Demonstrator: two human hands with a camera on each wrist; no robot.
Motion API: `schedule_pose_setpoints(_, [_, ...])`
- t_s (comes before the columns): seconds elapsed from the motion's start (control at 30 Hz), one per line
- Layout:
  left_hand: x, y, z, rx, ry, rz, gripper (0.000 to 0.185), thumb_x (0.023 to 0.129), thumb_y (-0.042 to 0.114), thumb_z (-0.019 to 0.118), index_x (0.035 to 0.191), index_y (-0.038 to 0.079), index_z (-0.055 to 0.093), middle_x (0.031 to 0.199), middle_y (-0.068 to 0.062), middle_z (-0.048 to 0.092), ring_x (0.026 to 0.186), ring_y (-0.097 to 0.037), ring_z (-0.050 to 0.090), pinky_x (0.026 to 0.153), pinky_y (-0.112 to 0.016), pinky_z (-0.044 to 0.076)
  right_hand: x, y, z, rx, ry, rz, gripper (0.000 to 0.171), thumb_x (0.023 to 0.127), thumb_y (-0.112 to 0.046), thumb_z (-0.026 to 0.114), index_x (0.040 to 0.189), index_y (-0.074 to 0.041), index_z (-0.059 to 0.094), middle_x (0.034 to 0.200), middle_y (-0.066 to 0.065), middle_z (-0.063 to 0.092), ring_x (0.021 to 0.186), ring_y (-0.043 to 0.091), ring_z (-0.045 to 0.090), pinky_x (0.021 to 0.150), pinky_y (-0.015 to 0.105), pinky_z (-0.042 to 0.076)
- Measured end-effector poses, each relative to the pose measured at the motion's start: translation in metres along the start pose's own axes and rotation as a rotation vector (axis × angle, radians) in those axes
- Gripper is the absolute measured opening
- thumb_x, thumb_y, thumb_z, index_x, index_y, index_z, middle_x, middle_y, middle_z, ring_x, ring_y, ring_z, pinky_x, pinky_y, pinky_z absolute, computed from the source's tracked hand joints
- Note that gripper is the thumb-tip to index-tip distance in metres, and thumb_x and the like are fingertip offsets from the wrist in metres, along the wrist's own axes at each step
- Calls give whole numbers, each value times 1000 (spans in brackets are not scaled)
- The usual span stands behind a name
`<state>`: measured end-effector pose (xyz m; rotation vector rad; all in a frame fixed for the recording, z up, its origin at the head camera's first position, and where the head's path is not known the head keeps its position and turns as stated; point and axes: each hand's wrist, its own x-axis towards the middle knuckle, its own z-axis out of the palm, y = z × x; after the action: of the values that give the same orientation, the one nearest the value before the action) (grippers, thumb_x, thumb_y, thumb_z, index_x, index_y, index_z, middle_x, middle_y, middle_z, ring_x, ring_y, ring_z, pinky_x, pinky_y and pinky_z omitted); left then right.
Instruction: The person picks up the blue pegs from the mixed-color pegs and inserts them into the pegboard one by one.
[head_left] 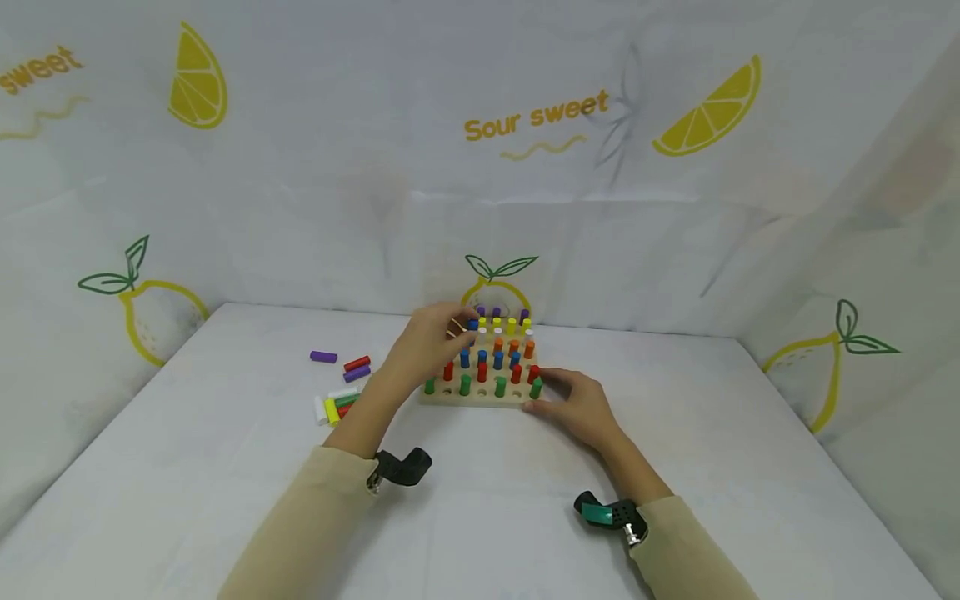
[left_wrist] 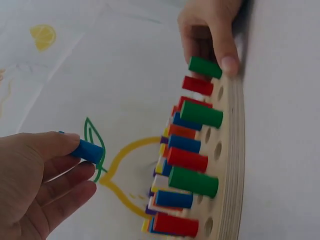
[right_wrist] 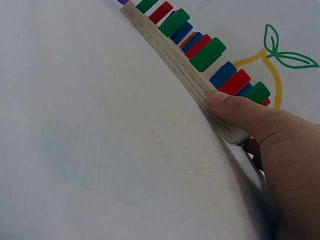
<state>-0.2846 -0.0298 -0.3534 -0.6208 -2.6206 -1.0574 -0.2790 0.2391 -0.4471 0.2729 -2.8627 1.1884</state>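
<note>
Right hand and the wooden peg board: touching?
Touching. The right wrist view shows the right hand's thumb pressed flat on the edge of the wooden peg board near its corner.

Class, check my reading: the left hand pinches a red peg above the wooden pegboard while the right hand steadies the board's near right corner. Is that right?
Not quite. The peg pinched by the left hand is blue, not red, as the left wrist view shows. The rest holds: the right hand steadies the near right corner of the wooden pegboard.
</note>
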Motion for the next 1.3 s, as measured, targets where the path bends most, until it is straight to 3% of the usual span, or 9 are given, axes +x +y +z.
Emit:
schedule_pose_setpoints(0.17, [11, 13, 22, -54, 19, 22, 27, 96, 15, 69, 122, 9, 69, 110, -6, 75, 99, -20, 72, 90, -34, 61, 0, 1, -1, -4, 11, -23, 70, 82, -45, 82, 139, -10, 61, 144, 12, 61, 142, 36, 47, 119, 57, 36])
schedule_pose_setpoints(0.37, [24, 28, 41, -63, -9, 44, 27, 96, 20, 70, 123, 13, 70, 107, -2, 76, 99, -17, 71, 85, -31, 59, -2, 2, 1, -1, 31, -35, 67, 81, -43, 83, 136, -11, 63, 141, 10, 64, 140, 35, 50, 118, 57, 37])
schedule_pose_setpoints(0.5, [29, 31, 50, -80, -1, 22, 29, 97, 22, 69, 125, 15, 70, 108, -1, 75, 102, -17, 70, 85, -32, 59, -1, 2, 3, 1, 43, -44, 65, 81, -42, 84, 134, -10, 65, 139, 10, 65, 138, 34, 52, 117, 56, 39])
schedule_pose_setpoints(0.77, [31, 22, 68, -65, -17, -51, 29, 97, 25, 70, 125, 18, 71, 106, 0, 77, 100, -18, 70, 70, -26, 55, -1, -2, 4, 1, 73, -40, 62, 78, -41, 86, 129, -12, 67, 132, 8, 69, 134, 31, 56, 115, 53, 42])
schedule_pose_setpoints(0.93, [33, 14, 78, -87, -31, -90, 28, 97, 26, 69, 124, 18, 71, 106, 1, 76, 101, -17, 67, 80, -30, 57, -3, -4, 4, 20, 81, -46, 60, 76, -40, 88, 125, -12, 68, 128, 7, 71, 131, 29, 59, 114, 51, 44])
schedule_pose_setpoints(1.13, [35, 9, 90, -116, -78, -44, 27, 98, 23, 68, 124, 13, 70, 105, -2, 74, 98, -17, 66, 89, -34, 58, -2, -4, 2, 8, 95, -49, 59, 76, -41, 88, 124, -13, 68, 126, 6, 71, 130, 28, 59, 114, 51, 44])
schedule_pose_setpoints(1.3, [35, 8, 98, -70, -89, -27, 27, 98, 22, 68, 123, 13, 70, 109, -3, 74, 101, -18, 67, 91, -35, 58, -3, -2, 2, 10, 89, -48, 59, 76, -41, 87, 124, -12, 68, 127, 7, 71, 131, 29, 59, 114, 52, 44])
